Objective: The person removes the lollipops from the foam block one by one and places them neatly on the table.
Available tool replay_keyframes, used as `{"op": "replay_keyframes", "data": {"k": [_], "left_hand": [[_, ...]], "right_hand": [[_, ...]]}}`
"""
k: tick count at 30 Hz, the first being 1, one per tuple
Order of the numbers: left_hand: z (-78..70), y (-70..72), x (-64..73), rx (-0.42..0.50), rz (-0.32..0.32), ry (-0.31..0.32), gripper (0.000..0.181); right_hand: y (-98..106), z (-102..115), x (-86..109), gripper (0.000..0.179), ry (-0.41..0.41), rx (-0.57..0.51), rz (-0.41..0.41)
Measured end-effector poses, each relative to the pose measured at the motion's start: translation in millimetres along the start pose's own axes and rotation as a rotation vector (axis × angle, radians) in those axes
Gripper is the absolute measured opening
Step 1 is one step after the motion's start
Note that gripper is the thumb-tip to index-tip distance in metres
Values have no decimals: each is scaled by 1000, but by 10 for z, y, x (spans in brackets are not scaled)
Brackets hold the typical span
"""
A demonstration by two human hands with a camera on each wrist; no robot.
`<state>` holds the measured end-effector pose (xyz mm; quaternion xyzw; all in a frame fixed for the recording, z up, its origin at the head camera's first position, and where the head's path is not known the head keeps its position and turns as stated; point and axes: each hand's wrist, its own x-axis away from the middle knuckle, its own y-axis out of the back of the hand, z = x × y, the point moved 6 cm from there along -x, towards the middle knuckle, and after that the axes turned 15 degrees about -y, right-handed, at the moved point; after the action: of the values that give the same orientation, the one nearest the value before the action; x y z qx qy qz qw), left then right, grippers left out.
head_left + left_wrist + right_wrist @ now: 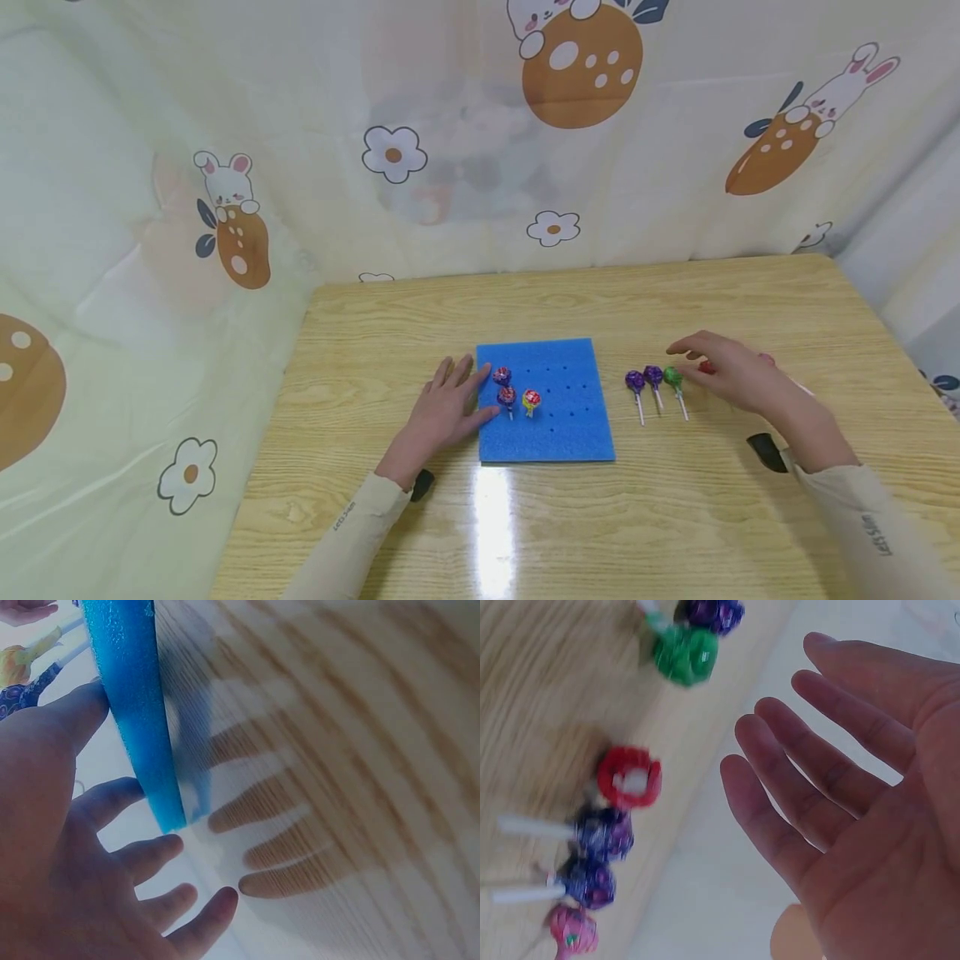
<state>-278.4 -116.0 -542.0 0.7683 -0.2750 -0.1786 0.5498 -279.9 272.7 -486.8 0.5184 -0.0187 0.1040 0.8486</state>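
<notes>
My left hand [444, 408] rests with spread fingers at the left edge of a blue foam board [547, 446], thumb and forefinger along that edge. Small holes dot the board. Two purple-and-red lollipops [507, 397] and a yellow-and-red lollipop [532, 399] stand in its left part. Above the row to the right hovers my right hand [731, 371], fingers extended and holding nothing. Nearest its fingertips are a green lollipop [673, 377] and a red lollipop [630, 778]. The right wrist view also shows purple lollipops [604, 834] and a pink lollipop [574, 930], mostly hidden by the hand in the head view.
Two more purple lollipops [635, 381] lie between the board and the green one, sticks towards me. Everything is on a wood-grain table [360, 333]. A patterned curtain [465, 208] hangs behind the table's far edge and along the left.
</notes>
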Motion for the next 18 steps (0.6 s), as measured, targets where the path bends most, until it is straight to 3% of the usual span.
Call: {"op": "replay_keyframes", "data": {"k": [5,18], "left_hand": [[4,4,3,-5,1,-1,75],[18,-6,1,0,5,-3,75]], "right_hand": [[-113,144,-11,34,14,-1,19],[-355,561,-16,30,175,8,-54]]}}
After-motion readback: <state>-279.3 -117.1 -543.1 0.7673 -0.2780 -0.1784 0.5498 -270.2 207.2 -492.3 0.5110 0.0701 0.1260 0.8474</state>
